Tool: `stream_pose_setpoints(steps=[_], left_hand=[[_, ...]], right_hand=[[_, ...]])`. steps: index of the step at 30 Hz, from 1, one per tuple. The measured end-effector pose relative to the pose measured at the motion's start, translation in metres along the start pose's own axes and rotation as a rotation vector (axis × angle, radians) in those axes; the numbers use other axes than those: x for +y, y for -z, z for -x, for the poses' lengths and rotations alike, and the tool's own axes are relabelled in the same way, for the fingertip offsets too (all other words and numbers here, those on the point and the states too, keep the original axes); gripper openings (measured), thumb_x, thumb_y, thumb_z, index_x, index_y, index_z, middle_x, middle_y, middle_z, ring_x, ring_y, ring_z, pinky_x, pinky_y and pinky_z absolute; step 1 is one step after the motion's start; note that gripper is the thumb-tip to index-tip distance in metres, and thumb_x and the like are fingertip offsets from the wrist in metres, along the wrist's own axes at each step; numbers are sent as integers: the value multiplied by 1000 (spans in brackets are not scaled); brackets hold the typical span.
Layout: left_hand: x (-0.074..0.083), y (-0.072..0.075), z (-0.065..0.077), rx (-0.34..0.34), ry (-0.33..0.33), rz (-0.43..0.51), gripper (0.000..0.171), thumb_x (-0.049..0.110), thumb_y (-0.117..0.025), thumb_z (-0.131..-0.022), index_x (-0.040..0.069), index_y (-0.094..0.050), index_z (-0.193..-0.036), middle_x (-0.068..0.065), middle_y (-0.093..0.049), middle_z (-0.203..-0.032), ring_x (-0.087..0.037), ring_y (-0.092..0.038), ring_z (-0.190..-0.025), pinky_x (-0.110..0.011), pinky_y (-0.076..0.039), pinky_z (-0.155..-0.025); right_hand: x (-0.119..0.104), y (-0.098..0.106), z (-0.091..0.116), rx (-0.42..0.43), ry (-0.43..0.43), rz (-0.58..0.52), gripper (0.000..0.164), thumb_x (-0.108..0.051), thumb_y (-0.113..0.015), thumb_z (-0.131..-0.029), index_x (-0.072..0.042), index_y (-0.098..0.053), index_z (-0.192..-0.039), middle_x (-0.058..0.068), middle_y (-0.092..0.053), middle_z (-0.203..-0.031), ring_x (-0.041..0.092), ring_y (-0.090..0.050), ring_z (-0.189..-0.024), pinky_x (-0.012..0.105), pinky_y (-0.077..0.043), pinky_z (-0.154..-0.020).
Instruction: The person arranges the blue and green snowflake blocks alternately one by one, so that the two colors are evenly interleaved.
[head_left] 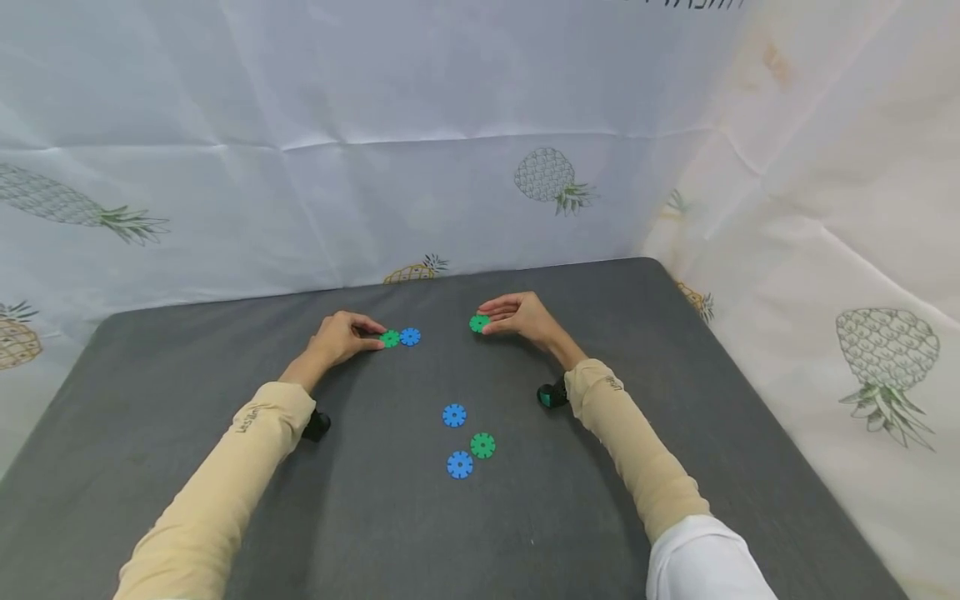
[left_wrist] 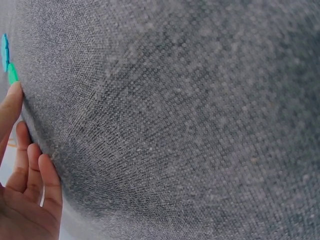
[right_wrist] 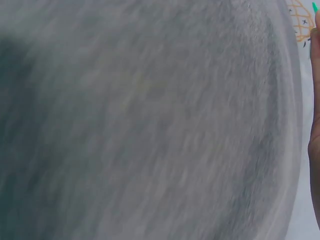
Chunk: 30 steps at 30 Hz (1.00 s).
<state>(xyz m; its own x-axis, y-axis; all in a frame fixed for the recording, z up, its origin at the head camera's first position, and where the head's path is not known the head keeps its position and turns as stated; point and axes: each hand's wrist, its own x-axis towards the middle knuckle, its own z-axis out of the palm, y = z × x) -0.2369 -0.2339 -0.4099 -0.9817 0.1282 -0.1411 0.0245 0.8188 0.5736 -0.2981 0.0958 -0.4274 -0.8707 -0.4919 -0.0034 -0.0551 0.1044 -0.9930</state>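
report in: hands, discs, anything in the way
Left hand pinches green disc, edge against a blue disc. Right hand pinches second green disc. Three other discs lie nearer the person, not between the hands.

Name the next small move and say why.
Probably move the green disc in the right hand left toward the far blue disc: a gap separates them, and the left hand holds another green disc against that blue one.

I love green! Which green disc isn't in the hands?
The green disc beside two blue discs; left hand and right hand hold the other greens.
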Motion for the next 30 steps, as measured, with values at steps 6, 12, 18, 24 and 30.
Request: stream_pose_setpoints(steps=[6,12,18,24,30], left_hand=[[1,-2,0,7,16,0,28,23,-74,-87,10,-73,-112,-13,-66,-113,-25,-58,-87,-43,-44,-76],[1,-2,1,17,22,-1,27,23,-74,-86,11,-73,-111,-12,-66,-112,-24,-57,-86,-42,-43,-75],[0,-2,2,24,6,-5,27,22,-74,-86,10,-73,-111,-12,-66,-112,-24,-57,-87,-40,-44,-74],[-1,-3,3,27,5,-8,27,22,-74,-86,10,-74,-110,-12,-66,-112,-23,-57,-86,-39,-44,-73],[0,-3,3,35,5,-9,27,22,-74,-86,11,-74,-110,-11,-67,-111,-23,-57,-85,-39,-43,-73]], right_hand=[[-1,-9,-7,10,0,-6,40,11,-75,-75,11,-65,-114,17,-70,-107,18,-68,-92,34,-54,-80],[-3,-16,-13,15,1,-23,40,12,-75,-75,11,-65,-114,19,-69,-108,17,-68,-91,35,-55,-80],[-2,-25,-19,23,-12,-43,39,11,-74,-76,10,-65,-114,19,-69,-109,18,-68,-93,35,-55,-80],[1,-34,-22,14,-25,-58,40,11,-74,-76,9,-65,-115,19,-68,-111,21,-67,-97,35,-54,-82],[1,-44,-26,16,-44,-83,40,12,-74,-76,9,-65,-115,20,-67,-112,21,-67,-97,35,-54,-82]])
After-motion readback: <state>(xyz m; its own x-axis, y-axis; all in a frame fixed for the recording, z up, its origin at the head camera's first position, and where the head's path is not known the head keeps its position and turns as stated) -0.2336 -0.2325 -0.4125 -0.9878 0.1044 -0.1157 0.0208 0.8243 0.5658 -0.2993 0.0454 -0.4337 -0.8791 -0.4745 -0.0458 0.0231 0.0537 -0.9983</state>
